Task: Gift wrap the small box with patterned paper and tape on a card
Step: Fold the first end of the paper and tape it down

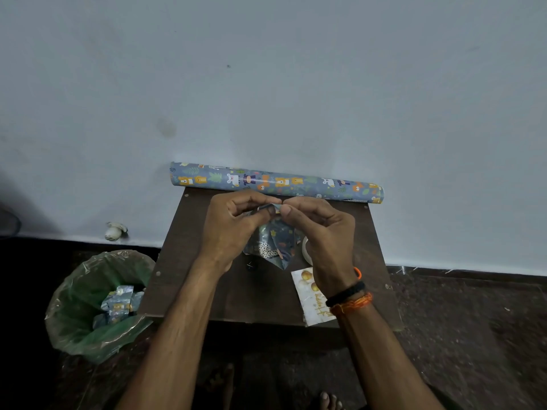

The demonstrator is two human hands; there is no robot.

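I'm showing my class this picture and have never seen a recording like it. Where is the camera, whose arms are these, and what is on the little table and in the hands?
There is one picture, taken by a wide-angle camera worn on a person's head, looking down at their own bare arms. No machine is involved. The left hand and right hand together pinch the top of a small box half-wrapped in blue animal-patterned paper, held just above a small dark brown wooden table. At the table's far edge, against the wall, lies a roll of the same blue patterned paper. A white card with gold balloons lies partly under the right wrist. A white ring by the right hand may be tape, but it is mostly hidden. On the floor stands a green bin lined with clear plastic, holding paper scraps.
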